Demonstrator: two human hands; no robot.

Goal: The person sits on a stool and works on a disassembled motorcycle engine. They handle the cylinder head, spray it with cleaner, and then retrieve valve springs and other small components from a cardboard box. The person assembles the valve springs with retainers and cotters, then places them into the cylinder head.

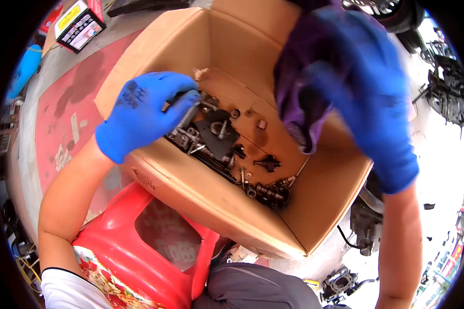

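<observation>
My left hand (pixel 147 110), in a blue glove, is curled round a small metal part (pixel 185 110) at the left side of the cardboard box (pixel 170 175), over the parts inside. My right hand (pixel 363 103), also gloved and motion-blurred, grips a dark purple cloth (pixel 304 129) over the box's back right. On the box's bottom lie several dark, greasy metal parts: a flat black plate (pixel 216 144), bolts and shafts, a small black fitting (pixel 267 163), and a shaft assembly (pixel 268 194) near the front.
A red plastic stool (pixel 111 242) stands below the box, beside my legs (pixel 258 293). A printed carton (pixel 80 26) sits at upper left on the red-and-grey floor (pixel 62 118). Engine parts lie at right (pixel 443 92) and at lower right (pixel 340 283), with a tyre (pixel 376 15) at the top.
</observation>
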